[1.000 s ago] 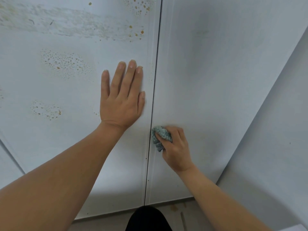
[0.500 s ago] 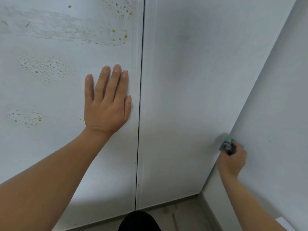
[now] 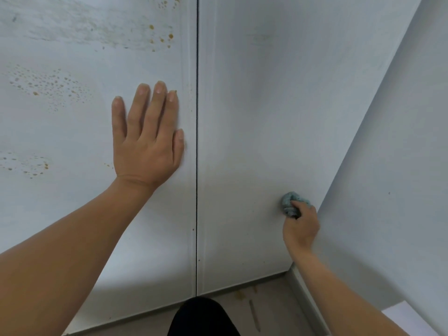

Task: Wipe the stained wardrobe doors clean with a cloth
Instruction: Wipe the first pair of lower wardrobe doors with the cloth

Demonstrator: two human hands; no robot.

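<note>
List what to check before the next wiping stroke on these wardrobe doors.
1. Grip on cloth by right hand: ok, bunched in the fingers.
2. Contact of cloth with right door: ok, near its right edge.
3. Bracing by left hand on left door: ok, flat, fingers straight.
4. Stains on left door gone: not ok, brown spots show above and left of the hand.
5. Working face of cloth clean: cannot tell.

1. The cloth (image 3: pixel 289 204) is partly covered by fingers of the right hand (image 3: pixel 301 229).
2. The left door (image 3: pixel 72 132) is cut off at the top and left edges.
3. A dark shape (image 3: pixel 202 316) is cropped by the bottom edge and cannot be identified.
4. A pale object (image 3: pixel 407 318) is cropped at the lower right corner.
</note>
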